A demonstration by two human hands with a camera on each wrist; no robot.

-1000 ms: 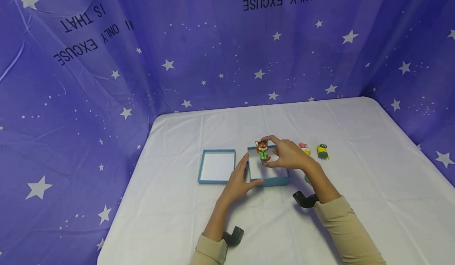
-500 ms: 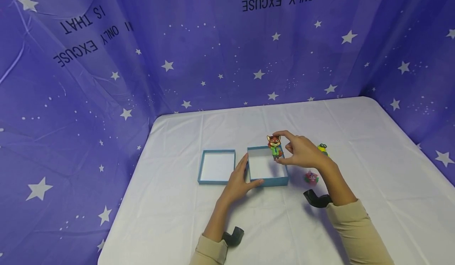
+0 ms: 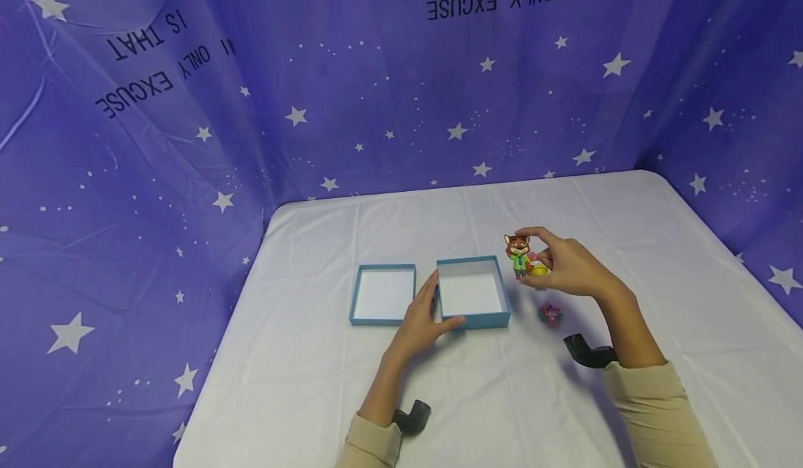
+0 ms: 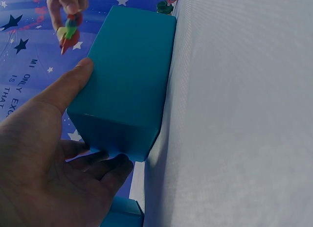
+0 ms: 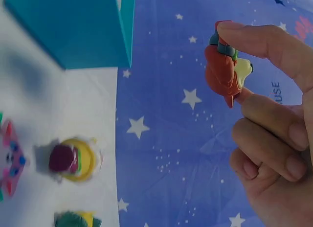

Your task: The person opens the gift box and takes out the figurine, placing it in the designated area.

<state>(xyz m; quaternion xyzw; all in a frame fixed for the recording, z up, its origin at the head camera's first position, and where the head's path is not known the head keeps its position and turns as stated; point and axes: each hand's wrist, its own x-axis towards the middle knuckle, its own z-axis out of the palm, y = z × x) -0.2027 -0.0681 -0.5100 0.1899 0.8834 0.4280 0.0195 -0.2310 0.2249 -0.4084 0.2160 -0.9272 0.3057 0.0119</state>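
My right hand (image 3: 574, 266) pinches a fox figurine (image 3: 518, 255) between thumb and index finger, raised above the table to the right of the box. In the right wrist view the fox figurine (image 5: 222, 68) hangs head down, the thumb at its feet and a fingertip at its head. Bare inside, the square blue box (image 3: 475, 321) stands upright, white-lined. My left hand (image 3: 417, 325) holds that box at its near left corner, thumb along the front. The left wrist view has the left thumb at the rim of the blue box (image 4: 127, 75) and fingers curled at its side.
Left of the box lies a shallow blue lid (image 3: 381, 322), inside up. Right of it sits a pink figurine (image 3: 551, 314), with a yellow-and-pink figurine (image 3: 538, 270) behind. A green-and-yellow figurine (image 5: 73, 219) shows at the right wrist view's lower edge. A starred purple curtain (image 3: 401, 119) backs the table.
My right hand has carried the fox figurine rightward, from over the box to beyond its right side. My left hand, the box and the lid have stayed in place.
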